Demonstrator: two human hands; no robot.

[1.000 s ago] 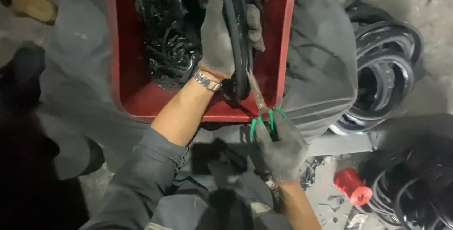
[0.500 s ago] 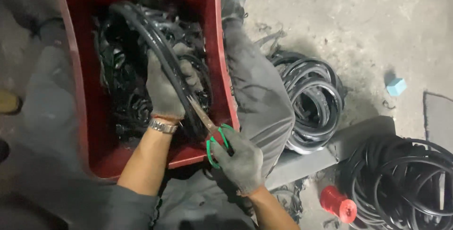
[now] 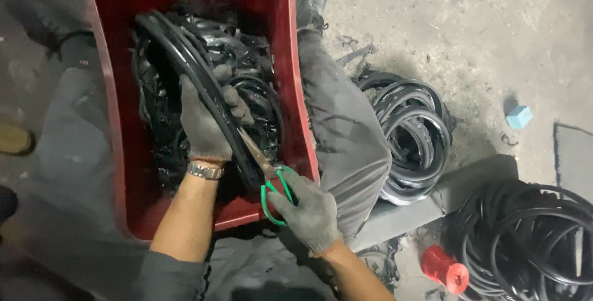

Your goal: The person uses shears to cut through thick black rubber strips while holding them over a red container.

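My left hand, in a grey glove with a metal watch at the wrist, grips a black rubber ring over a red plastic bin full of black rubber scraps. My right hand, also gloved, holds green-handled scissors. Their blades point up-left and meet the ring just beside my left fingers. The bin rests between my grey-trousered legs.
A stack of black rubber rings lies on the concrete floor to the right of my leg. More black rings pile up at the lower right beside a red spool. A small blue block sits at the right.
The view has swung so the bin now sits left of centre. My hands keep the same hold on the ring and scissors, with the blades still at the ring.
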